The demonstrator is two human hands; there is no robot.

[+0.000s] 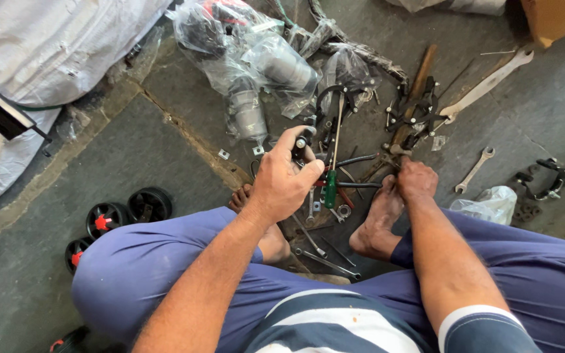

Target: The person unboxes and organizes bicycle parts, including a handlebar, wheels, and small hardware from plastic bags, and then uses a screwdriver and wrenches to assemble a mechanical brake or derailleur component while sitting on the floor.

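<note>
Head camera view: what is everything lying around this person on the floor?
Small black wheels with red hubs: three, floor left of the knee.
Clear plastic bags of grey parts: several, top centre.
Green-handled screwdriver: one, between the hands.
Silver open-ended spanners: two, right; the longer further up.
Wooden-handled tool: one, among black metal parts.
White woven sack: one, top left.
Crumpled clear bag: one, by right knee.
Bare feet: two, centre.
Left hand: grips a small black metal part.
Right hand: closed among tools; hold unclear.
</note>
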